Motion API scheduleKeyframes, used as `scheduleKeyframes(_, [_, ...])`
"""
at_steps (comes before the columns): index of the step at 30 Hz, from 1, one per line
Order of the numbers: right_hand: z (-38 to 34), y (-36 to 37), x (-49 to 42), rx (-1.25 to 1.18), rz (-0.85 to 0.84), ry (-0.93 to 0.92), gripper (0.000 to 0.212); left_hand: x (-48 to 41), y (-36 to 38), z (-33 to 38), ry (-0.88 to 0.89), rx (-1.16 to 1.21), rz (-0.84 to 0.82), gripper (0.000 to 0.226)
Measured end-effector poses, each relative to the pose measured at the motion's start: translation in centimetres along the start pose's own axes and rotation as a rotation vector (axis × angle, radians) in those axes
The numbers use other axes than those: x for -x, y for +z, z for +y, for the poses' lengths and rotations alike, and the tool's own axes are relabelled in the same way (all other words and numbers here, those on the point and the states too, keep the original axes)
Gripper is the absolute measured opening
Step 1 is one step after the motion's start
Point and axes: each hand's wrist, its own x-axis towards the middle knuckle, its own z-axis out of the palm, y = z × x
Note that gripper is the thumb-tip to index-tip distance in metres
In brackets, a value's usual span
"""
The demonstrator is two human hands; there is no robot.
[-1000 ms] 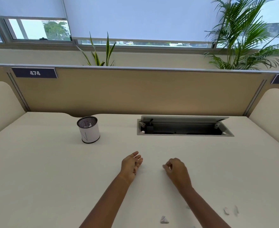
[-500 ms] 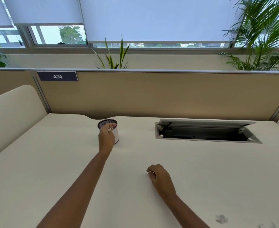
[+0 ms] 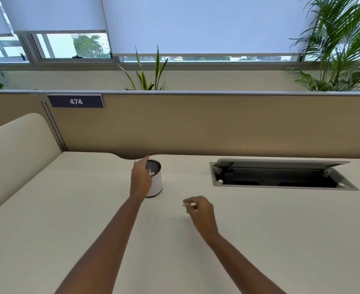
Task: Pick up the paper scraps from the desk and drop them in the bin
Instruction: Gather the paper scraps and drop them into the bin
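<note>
The left hand (image 3: 140,181) is over the little white bin (image 3: 156,183) on the worktop (image 3: 68,209), with its fingers loose and spread. White paper bits (image 3: 150,172) sit at the bin's mouth, right by that hand. The right hand (image 3: 200,213) is curled and pinches one small paper scrap (image 3: 188,205) near the bin, over the worktop

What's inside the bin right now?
White paper scraps show against the dark mesh inside the bin. The left hand covers the opening's left part, and the bottom is out of sight.
</note>
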Motion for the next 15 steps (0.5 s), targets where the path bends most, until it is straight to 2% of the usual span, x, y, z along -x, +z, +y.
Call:
scheduleKeyframes(5, [-5.4,3.6,-4.5,-0.106,-0.002,-0.047,0.015,1.3,0.4,-1.9,0.059,-0.051,0.072,0.056])
scheduleKeyframes(10, [-8.6,6.8,-7.7,-0.036,-0.022,-0.082,0.02,2.5,0.0,-2.8,0.042,-0.015,0.011,0.056])
scheduleKeyframes(15, [-8.2,7.1,-8.6,0.022,-0.125,-0.024,0.044,3.5,-0.3,-3.3,0.055,-0.019,-0.064,0.059])
